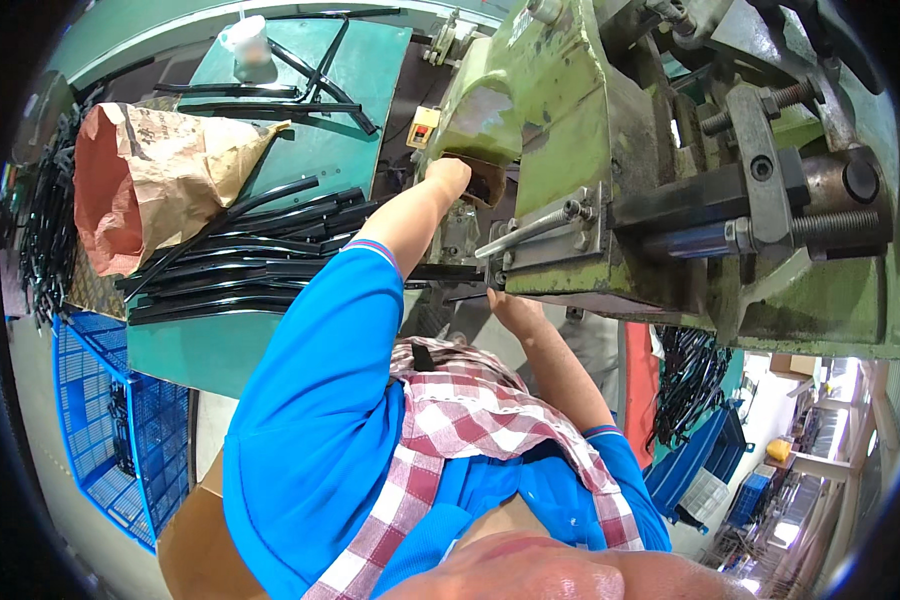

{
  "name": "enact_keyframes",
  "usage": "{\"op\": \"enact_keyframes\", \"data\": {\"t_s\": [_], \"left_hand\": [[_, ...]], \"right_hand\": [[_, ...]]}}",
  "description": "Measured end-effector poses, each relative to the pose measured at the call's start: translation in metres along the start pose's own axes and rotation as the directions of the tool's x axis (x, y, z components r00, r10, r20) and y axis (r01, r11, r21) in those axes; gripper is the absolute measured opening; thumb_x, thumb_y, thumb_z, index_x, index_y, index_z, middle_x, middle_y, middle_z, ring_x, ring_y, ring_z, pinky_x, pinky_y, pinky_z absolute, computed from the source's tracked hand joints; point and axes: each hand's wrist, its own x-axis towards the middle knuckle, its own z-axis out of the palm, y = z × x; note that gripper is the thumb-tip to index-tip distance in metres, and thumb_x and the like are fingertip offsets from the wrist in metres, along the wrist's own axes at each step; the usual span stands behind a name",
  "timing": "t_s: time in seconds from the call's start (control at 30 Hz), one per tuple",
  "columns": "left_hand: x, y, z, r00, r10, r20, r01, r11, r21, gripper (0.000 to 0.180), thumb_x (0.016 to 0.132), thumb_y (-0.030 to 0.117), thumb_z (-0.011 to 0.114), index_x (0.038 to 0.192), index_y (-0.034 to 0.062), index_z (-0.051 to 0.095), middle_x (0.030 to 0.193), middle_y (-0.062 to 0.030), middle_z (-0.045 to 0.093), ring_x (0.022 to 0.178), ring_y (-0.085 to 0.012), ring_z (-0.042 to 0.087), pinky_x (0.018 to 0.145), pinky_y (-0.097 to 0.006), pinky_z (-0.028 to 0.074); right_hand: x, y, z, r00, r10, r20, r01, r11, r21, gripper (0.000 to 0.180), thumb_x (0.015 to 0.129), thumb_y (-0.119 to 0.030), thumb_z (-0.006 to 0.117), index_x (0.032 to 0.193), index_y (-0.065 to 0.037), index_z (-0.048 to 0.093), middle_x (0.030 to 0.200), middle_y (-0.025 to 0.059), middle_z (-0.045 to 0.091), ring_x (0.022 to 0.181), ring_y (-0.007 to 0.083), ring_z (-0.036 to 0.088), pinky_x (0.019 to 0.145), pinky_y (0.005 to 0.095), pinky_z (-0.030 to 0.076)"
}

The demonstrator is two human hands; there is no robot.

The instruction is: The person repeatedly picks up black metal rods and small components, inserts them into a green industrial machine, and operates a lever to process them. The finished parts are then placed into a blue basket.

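Note:
My left hand (450, 176) reaches forward to the green press (560, 150), beside a dark opening in its body. Its fingers are curled, and whatever they hold is hidden. Lower down, my right hand (516, 312) is at the near side of the press tooling, fingertips pressed together. A black metal tube (445, 272) runs level from beside my left forearm to the tooling, its end close above my right fingertips. A thin dark edge also meets those fingertips; I cannot tell what it belongs to. A bare steel rod (525, 232) slants across the press just above.
Several glossy black tubes (260, 270) lie on the green table (210, 350) at left, near a brown paper sack (160, 180) and a white container (248, 45). A blue crate (120, 420) stands at lower left. More black parts (688, 375) hang at right by a blue bin (695, 470).

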Motion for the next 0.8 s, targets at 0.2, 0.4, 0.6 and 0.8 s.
{"op": "enact_keyframes", "data": {"t_s": [0.2,0.4,0.6,0.8], "left_hand": [[0.007,0.004,0.007,0.999,-0.045,0.016,0.045,0.999,0.0,0.019,0.084,0.011,0.055,0.088,0.0082,0.074,0.094,-0.0144,0.071,0.09,-0.0284,0.069,0.075,-0.038,0.056],[0.003,0.007,0.003,0.999,-0.03,-0.016,0.03,0.999,-0.013,0.017,0.083,0.01,0.056,0.084,0.0067,0.073,0.091,-0.0154,0.07,0.088,-0.0308,0.069,0.075,-0.04,0.056],[-0.006,0.01,-0.007,0.994,-0.078,-0.073,0.071,0.992,-0.103,0.018,0.084,0.01,0.056,0.09,0.0063,0.073,0.099,-0.0159,0.069,0.095,-0.0308,0.068,0.079,-0.039,0.056],[-0.01,0.013,-0.026,0.965,-0.263,-0.007,0.244,0.903,-0.354,0.016,0.076,0.006,0.061,0.088,0.0033,0.071,0.098,-0.0204,0.068,0.095,-0.0359,0.066,0.081,-0.042,0.055]], "right_hand": [[-0.001,0.0,-0.011,0.999,0.041,-0.001,-0.041,0.998,0.053,0.026,0.088,-0.028,0.057,0.087,-0.006,0.07,0.075,0.016,0.067,0.07,0.0357,0.065,0.065,0.0476,0.052],[-0.003,0.002,-0.014,0.995,0.085,0.047,-0.09,0.99,0.113,0.031,0.088,-0.031,0.058,0.093,-0.002,0.067,0.093,0.0198,0.066,0.085,0.0374,0.063,0.076,0.0473,0.05],[-0.008,0.011,-0.004,0.992,0.006,-0.126,0.0,0.999,0.043,0.031,0.086,-0.032,0.059,0.095,-0.003,0.067,0.092,0.0192,0.066,0.086,0.0366,0.064,0.077,0.0467,0.05],[-0.007,0.011,-0.012,0.987,0.004,-0.161,0.015,0.993,0.117,0.029,0.084,-0.031,0.062,0.091,-0.004,0.069,0.088,0.0159,0.067,0.089,0.0348,0.064,0.082,0.045,0.049]]}}
